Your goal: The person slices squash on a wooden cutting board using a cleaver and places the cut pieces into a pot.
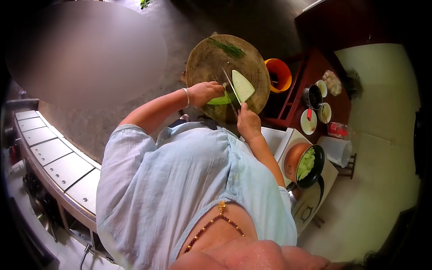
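Note:
My right hand (pixel 249 121) is wrapped round the handle of a kitchen knife (pixel 232 87), whose blade stands over a round wooden chopping block (pixel 202 54). To the left of the blade, my left hand (pixel 207 93) presses with bent fingers on a bright green piece of vegetable (pixel 219 99), partly hidden under it. A pale-fleshed wedge of green gourd (pixel 243 86) lies on the block, just right of the blade. Some thin green leaves (pixel 228 47) rest near the block's far edge.
An orange bucket (pixel 280 75) stands right of the block. Bowls, a white plate (pixel 308 122) and a bag of eggs (pixel 332 83) sit on the dark red table. Nearer me is a pan (pixel 299 158) holding cut green pieces. A tiled counter (pixel 58 166) curves along the left.

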Motion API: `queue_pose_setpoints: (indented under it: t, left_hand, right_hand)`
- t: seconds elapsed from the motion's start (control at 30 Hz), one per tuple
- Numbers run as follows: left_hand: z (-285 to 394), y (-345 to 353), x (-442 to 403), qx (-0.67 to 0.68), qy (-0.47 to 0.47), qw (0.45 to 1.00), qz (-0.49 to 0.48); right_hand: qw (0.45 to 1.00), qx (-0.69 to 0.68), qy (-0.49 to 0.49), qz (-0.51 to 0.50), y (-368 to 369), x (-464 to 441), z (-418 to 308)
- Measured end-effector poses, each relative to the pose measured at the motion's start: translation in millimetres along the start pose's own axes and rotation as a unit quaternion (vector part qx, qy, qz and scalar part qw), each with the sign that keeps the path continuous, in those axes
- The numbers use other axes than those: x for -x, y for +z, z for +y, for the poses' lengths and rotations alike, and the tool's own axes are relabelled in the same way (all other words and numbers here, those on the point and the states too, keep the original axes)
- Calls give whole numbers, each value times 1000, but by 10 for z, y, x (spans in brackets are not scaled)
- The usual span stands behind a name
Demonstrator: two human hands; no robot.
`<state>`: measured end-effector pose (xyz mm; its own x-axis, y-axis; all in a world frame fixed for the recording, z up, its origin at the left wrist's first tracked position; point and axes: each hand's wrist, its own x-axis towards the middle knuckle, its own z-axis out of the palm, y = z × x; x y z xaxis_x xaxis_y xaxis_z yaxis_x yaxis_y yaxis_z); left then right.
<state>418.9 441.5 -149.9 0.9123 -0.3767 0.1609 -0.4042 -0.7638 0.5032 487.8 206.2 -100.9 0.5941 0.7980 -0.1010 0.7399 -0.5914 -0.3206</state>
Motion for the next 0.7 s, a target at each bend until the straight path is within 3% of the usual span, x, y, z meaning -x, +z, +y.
queue_pose_setpoints:
  t: [0.03, 0.13, 0.3, 0.37, 0.53, 0.57, 0.7]
  left_hand:
    - [31, -23, 11, 4, -7, 1000, -9]
    - [52, -51, -9, 11, -10, 1000, -12]
    - [18, -36, 74, -11, -12, 1000, 6]
    - [18, -6, 72, -5, -13, 1000, -7]
    - [-18, -44, 104, -22, -6, 1000, 7]
    - [-36, -4, 112, -27, -6, 1000, 12]
    - [30, 32, 127, -11, -5, 1000, 22]
  right_hand:
    - [1000, -18, -1, 18, -21, 34, -26]
    - [997, 45, 23, -56, 278, -74, 127]
    - [1000, -4, 4, -4, -73, -29, -93]
    - [1000, 12, 5, -20, 348, -77, 101]
    - [999, 19, -4, -48, 30, -97, -52]
    - [1000, 0, -11, -2, 30, -60, -61]
    - [999, 2, 17, -39, 336, -141, -8]
